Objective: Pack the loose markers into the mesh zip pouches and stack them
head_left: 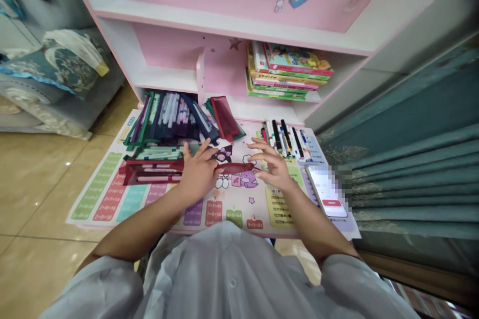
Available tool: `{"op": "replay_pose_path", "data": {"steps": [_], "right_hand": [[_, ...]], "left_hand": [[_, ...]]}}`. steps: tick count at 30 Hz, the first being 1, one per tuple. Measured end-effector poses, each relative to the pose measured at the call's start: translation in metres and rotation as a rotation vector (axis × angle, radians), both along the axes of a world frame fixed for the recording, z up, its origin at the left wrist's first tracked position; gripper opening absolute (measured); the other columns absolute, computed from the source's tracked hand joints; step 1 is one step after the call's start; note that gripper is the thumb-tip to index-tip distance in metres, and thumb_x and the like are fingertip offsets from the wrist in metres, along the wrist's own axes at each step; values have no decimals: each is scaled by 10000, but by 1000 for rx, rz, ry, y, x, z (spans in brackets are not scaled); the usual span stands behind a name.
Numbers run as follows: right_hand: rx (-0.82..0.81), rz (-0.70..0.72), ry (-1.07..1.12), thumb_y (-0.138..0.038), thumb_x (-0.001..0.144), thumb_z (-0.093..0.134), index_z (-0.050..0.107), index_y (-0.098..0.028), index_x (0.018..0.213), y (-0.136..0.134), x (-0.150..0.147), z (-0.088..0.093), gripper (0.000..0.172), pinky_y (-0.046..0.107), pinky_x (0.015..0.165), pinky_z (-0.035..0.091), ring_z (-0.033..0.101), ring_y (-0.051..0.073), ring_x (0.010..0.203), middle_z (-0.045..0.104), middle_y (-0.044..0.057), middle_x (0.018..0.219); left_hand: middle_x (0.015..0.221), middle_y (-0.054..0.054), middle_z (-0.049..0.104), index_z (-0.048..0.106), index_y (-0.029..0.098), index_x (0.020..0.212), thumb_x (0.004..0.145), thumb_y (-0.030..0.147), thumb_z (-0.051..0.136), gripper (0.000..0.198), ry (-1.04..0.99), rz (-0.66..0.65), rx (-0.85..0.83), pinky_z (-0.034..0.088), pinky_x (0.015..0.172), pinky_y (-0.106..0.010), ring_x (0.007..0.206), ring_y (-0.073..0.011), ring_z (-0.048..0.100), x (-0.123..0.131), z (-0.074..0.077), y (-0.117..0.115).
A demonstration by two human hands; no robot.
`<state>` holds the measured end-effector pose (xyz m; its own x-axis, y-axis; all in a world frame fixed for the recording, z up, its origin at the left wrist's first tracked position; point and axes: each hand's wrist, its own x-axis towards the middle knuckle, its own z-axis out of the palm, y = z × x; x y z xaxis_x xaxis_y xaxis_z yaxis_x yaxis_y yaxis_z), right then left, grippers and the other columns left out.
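A narrow dark red pouch point(235, 168) lies flat on the printed desk mat between my two hands. My left hand point(198, 172) is open with fingers spread, its thumb close to the pouch's left end; I cannot tell whether it touches. At the other end, my right hand point(275, 167) is open, fingers apart and slightly curved around the pouch's tip. Left of my left hand, a red mesh pouch point(129, 173) holds several pens, beside a green pouch point(160, 152) of pens. Behind them lie dark blue mesh pouches point(175, 129) with pens, and an empty-looking red mesh pouch point(224, 117).
Several loose pens and markers point(285, 139) lie right of my right hand. A lit phone point(325, 192) rests near the mat's right edge. Stacked books point(288, 72) fill part of the shelf. A teal curtain point(404, 159) hangs at the right, and a sofa point(41, 84) stands left.
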<state>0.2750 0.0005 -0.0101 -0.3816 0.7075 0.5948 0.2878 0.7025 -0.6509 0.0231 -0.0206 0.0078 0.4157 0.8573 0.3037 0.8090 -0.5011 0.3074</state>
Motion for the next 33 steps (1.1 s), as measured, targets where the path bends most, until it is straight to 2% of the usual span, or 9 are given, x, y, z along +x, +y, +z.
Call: {"op": "replay_pose_path", "data": {"steps": [4, 10, 13, 16, 19, 23, 27, 33], "right_hand": [[32, -44, -50, -385, 836, 708, 740, -270, 884, 2, 3, -6, 128, 537, 1099, 430, 510, 305, 1314, 677, 77, 1158], [-37, -92, -65, -418, 826, 714, 736, -256, 820, 12, 13, -27, 163, 569, 1088, 422, 504, 307, 1319, 689, 85, 1147], [-49, -40, -70, -410, 818, 723, 732, -251, 794, 15, 17, -32, 160, 557, 1090, 422, 494, 299, 1329, 691, 89, 1145], [-70, 20, -79, -404, 812, 731, 726, -256, 775, 12, 18, -28, 153, 547, 1111, 404, 479, 289, 1346, 690, 73, 1160], [-98, 73, -67, -390, 813, 734, 729, -256, 774, 5, 19, -17, 139, 521, 1118, 407, 476, 282, 1354, 683, 63, 1185], [-127, 162, -18, -345, 843, 710, 748, -267, 834, 0, 20, -6, 88, 494, 1122, 412, 465, 272, 1367, 663, 54, 1233], [-100, 107, 10, -354, 852, 697, 762, -286, 876, 1, 17, -9, 98, 512, 1135, 395, 467, 276, 1362, 673, 52, 1219], [-48, 6, -25, -432, 832, 703, 749, -272, 824, 6, 10, -22, 167, 538, 1115, 414, 492, 291, 1335, 691, 63, 1159]], "left_hand": [[1263, -83, 673, 727, 222, 746, 853, 229, 628, 146, 17, -10, 39, 33, 1120, -777, 1368, -358, 445, 7, -2, 9], [1375, -114, 587, 721, 236, 916, 824, 220, 649, 118, -21, 82, 152, 39, 1124, -755, 1418, -373, 362, 25, -3, 16], [1388, -98, 579, 702, 259, 965, 811, 273, 681, 156, -46, 28, 182, 56, 1129, -734, 1423, -368, 353, 42, -7, 9], [1340, -78, 622, 697, 272, 960, 827, 301, 677, 137, -63, -66, 199, 38, 1136, -711, 1392, -348, 406, 56, -13, 3], [1258, -44, 679, 696, 272, 920, 872, 342, 639, 102, -125, -134, 277, -32, 1154, -668, 1341, -311, 478, 65, -16, -2], [1168, -13, 723, 695, 271, 901, 905, 344, 601, 119, -197, -157, 370, -69, 1161, -619, 1288, -274, 537, 67, -14, -8], [1122, -8, 733, 699, 288, 915, 918, 293, 570, 129, -232, -133, 314, -29, 1155, -624, 1279, -270, 546, 62, -13, -10], [1148, -20, 718, 696, 273, 861, 908, 312, 582, 130, -266, -32, 186, 21, 1142, -646, 1293, -287, 527, 60, -22, -4]]}}
